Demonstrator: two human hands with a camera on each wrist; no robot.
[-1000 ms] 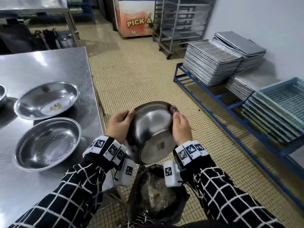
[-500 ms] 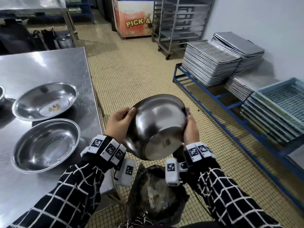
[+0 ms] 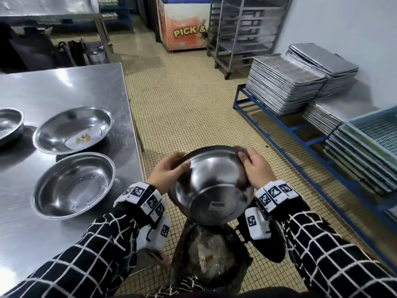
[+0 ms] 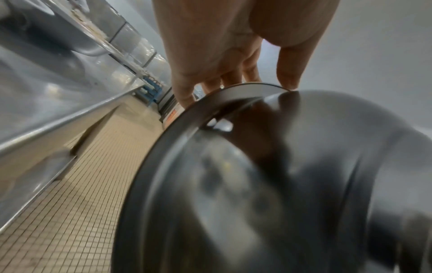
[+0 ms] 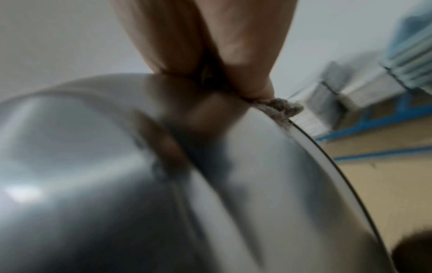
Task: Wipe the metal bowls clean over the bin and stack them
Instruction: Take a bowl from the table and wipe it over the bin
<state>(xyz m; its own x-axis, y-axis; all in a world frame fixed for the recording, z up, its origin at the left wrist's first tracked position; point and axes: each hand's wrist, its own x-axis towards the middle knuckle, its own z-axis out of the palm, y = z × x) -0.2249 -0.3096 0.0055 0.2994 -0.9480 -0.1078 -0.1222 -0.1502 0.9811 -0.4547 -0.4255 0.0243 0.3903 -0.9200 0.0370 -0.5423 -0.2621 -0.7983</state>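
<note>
Held tilted, base toward the camera, over the black-lined bin: a round, shiny stainless-steel bowl. Left hand clamped on the rim, thumb outside, fingers hooked over the edge. Right hand grasping the opposite rim with a scrap of greyish cloth pinched against it. Probably light and rigid but slick; best gripped at the rolled rim, as here. A small label on the base, unreadable. "PICK &" legible on the orange chest freezer. Two more wide steel bowls waiting on the steel counter.
</note>
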